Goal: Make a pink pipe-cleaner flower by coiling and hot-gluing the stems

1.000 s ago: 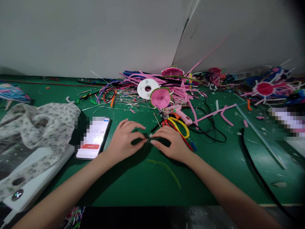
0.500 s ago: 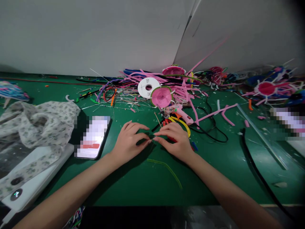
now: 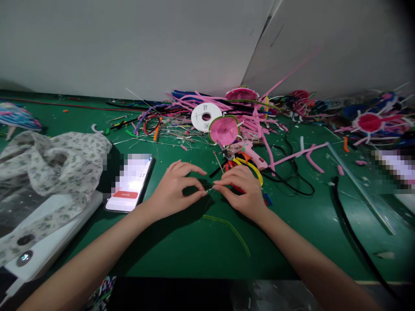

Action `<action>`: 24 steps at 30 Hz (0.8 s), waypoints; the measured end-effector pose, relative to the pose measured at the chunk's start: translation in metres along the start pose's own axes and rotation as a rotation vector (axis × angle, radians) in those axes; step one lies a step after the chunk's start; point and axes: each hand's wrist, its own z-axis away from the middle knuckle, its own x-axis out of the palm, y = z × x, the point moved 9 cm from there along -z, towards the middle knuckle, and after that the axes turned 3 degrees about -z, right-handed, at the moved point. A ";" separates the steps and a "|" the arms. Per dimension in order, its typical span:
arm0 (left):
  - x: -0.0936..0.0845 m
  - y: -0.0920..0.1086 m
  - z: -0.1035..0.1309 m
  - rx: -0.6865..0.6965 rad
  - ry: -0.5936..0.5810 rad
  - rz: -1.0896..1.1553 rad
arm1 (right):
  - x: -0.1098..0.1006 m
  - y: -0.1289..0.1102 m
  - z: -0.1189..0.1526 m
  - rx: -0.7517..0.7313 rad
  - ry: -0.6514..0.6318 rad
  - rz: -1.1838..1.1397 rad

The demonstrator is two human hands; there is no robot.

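My left hand (image 3: 175, 188) pinches one end of a thin pale strand (image 3: 209, 189) between thumb and forefinger, its other fingers curved above. At the other end, my right hand (image 3: 243, 190) holds the strand with thumb and fingertips pressed together. Only a short length shows between them; whether it is wire or thread is too fine to tell. Below the hands a bent yellow-green strip (image 3: 231, 224) lies on the green table (image 3: 181, 250). Just behind my right hand are a thin wooden stick (image 3: 218, 161) and a tool with yellow and red handles (image 3: 257, 172), partly covered.
A pink glue gun (image 3: 254, 155), a pink coiled disc (image 3: 224, 129) and a white spool (image 3: 198, 117) lie before a heap of pink fuzzy stems (image 3: 259, 123). On the left are a phone (image 3: 131, 183) and patterned cloth (image 3: 81, 151). A black cable (image 3: 343, 216) runs at right.
My fingertips have drawn slightly apart, so more of the strand shows between them. The whole view has shifted a little, with the table's things appearing farther right.
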 end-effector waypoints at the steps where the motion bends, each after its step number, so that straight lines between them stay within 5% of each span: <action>1: 0.000 -0.001 0.000 -0.006 -0.010 0.007 | 0.000 0.000 0.000 0.000 0.000 0.000; 24: 0.012 -0.018 0.006 -0.002 -0.155 -0.112 | -0.013 0.002 0.001 0.033 0.029 -0.055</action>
